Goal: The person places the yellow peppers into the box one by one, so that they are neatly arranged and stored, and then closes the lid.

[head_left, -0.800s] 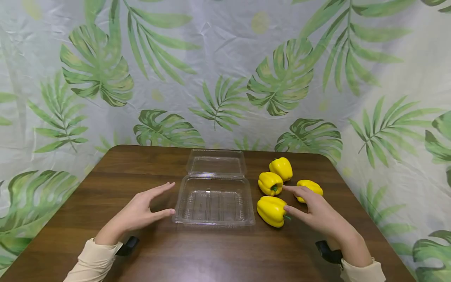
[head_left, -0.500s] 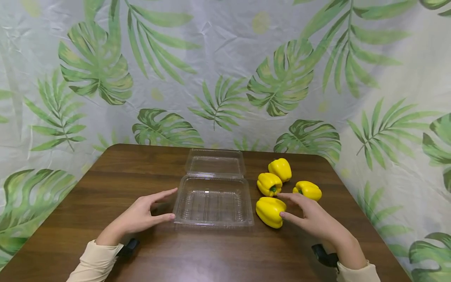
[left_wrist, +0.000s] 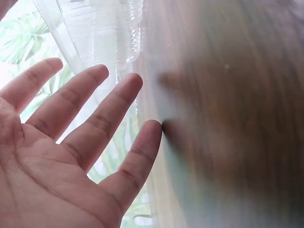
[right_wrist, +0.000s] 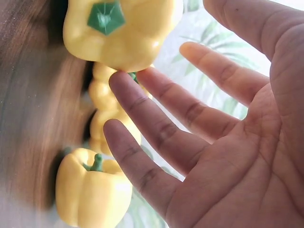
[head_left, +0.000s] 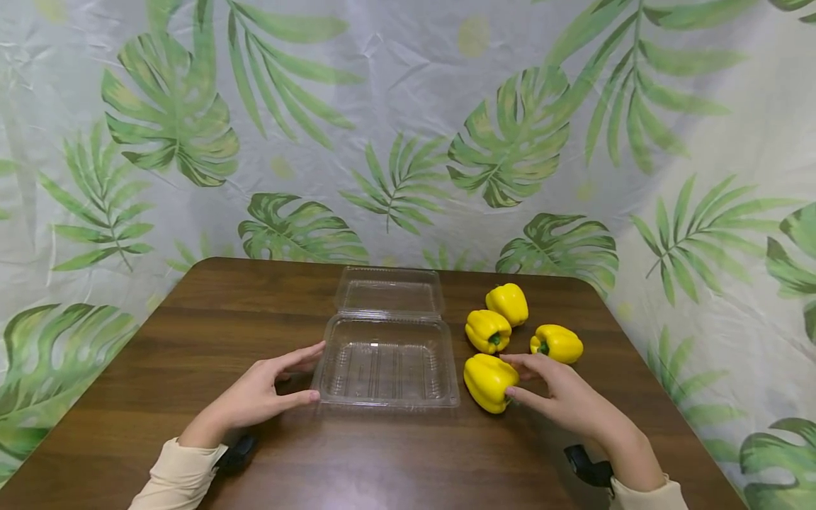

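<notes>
A clear plastic clamshell container [head_left: 408, 404] lies with its lid [head_left: 390, 292] folded back on the table. By its left edge is my left hand [head_left: 258, 389], fingers spread and thumb apart, with the fingertips at or very near the rim; contact is hard to tell. My right hand [head_left: 567, 397] is at the right side of the nearest yellow bell pepper [head_left: 489, 382], with thumb in front and fingers behind. In the right wrist view its fingers are nearly straight beside that pepper's green-stemmed end [right_wrist: 118, 42].
Behind the nearest pepper sit a second pepper [head_left: 487, 331] and a third pepper [head_left: 507, 304]. Another yellow pepper [head_left: 557, 344] lies farther right, close behind my right hand. The brown wooden table [head_left: 382, 460] ends at a leaf-print cloth [head_left: 395, 142].
My right hand has moved left and slightly down, bringing its fingers around the nearest pepper's end. The left hand has edged right toward the container. The container and peppers stay in place.
</notes>
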The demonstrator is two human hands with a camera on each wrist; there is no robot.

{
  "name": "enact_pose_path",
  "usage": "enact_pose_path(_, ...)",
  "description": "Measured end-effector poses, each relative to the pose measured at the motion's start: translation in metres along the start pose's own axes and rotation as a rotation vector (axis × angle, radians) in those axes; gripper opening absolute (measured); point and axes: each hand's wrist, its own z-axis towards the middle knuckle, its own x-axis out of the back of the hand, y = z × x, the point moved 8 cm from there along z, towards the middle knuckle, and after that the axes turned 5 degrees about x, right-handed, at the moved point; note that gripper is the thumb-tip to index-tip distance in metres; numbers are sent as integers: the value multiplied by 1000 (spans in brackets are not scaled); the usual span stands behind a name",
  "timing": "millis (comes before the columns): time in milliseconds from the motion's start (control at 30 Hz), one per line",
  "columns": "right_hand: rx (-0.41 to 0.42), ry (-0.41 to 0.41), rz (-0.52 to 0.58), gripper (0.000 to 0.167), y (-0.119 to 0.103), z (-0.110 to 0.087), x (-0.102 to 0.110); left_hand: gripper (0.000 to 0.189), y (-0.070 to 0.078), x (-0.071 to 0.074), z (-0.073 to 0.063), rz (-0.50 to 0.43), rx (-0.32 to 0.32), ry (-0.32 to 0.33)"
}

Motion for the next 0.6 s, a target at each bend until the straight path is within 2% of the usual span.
enact_pose_path(200,-20,-14,17,51,0,-4,1,71,-1,-3,0,20,4,-7)
enact_pose_path(333,0,-26,46,47,0,-4,3,71,-1,-3,-1,9,6,-11)
enact_pose_path(600,15,-87,83,46,8,6,-1,69,1,-4,-1,-18,-11,-5)
